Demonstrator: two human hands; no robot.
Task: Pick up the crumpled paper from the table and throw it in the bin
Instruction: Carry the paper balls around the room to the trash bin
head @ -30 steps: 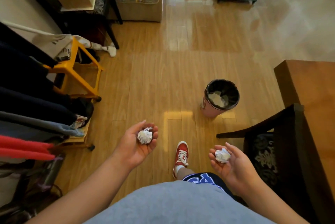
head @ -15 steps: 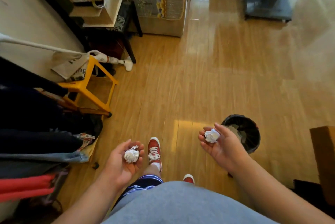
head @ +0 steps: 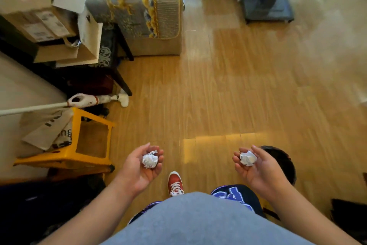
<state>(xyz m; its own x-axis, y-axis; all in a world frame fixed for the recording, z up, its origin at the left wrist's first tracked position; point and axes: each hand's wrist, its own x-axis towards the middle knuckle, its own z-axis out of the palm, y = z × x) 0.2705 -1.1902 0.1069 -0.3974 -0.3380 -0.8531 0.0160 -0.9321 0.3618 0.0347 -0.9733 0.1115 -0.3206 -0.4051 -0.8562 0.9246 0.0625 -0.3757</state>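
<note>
Head view: two paper balls cupped, bin half hidden

Nearest me, my left hand point(head: 142, 167) cups a white crumpled paper ball point(head: 150, 160) in a loose, palm-up grip, well left of the bin. My right hand point(head: 258, 167) cradles a second white crumpled paper ball point(head: 247, 158) the same way, fingers barely curled. Just behind that hand sits the round black-lined waste bin point(head: 284, 162), mostly covered by it. My worry: such slack holds could let a ball roll off early onto the wooden plank floor point(head: 228, 95), and a toss from the left hand could fall short beside my red sneaker point(head: 175, 182).
</note>
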